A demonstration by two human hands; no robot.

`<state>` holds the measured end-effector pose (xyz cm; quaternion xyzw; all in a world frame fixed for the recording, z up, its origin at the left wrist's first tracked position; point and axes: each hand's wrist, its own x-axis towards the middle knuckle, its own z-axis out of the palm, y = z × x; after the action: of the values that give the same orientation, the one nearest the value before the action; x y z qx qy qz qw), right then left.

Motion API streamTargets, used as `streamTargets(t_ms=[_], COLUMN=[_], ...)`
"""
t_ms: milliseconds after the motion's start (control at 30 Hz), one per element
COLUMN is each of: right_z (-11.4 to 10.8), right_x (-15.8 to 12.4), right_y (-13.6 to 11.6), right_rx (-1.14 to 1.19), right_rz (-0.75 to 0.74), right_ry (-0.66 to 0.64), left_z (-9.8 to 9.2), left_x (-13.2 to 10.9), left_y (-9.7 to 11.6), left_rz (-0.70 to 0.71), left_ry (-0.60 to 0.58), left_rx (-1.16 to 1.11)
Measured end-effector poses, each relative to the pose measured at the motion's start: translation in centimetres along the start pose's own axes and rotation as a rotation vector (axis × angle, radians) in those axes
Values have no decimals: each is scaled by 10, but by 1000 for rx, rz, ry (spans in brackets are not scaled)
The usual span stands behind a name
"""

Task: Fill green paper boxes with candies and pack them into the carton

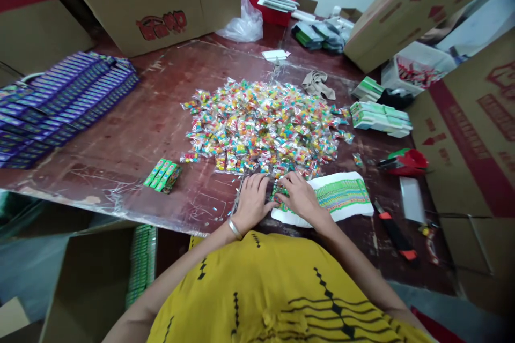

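Two hands [252,198] [300,197], one candy heap [265,123]

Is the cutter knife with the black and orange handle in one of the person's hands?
No, the cutter knife lies on the table, apart from the left hand and right hand.

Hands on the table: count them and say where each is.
2: the left hand in front of the candy packets, the right hand beside it, at the left end of the green printed stack. Others may be hidden.

Glossy plastic packets [261,123] — scuffed tabletop [156,102] — matt cardboard box [161,2]
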<state>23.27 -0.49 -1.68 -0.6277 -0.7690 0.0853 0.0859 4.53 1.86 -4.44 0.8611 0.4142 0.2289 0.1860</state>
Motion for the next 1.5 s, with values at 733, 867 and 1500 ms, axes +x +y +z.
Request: streamTargets(t_ms=[733, 867, 1500], right_z=[34, 41, 23], right_x=[-54, -49, -73], right_y=[13, -6, 142], right_rx=[-33, -17, -167], right_rz=[288, 299, 807], right_ry=[202, 136, 221], left_z=[-1, 2, 46], left_x=[-18, -19, 32], left_y=[-9, -11, 47], left_rz=[250, 307, 681], left_ry=[-121, -164, -395], left_rx=[26, 69, 26])
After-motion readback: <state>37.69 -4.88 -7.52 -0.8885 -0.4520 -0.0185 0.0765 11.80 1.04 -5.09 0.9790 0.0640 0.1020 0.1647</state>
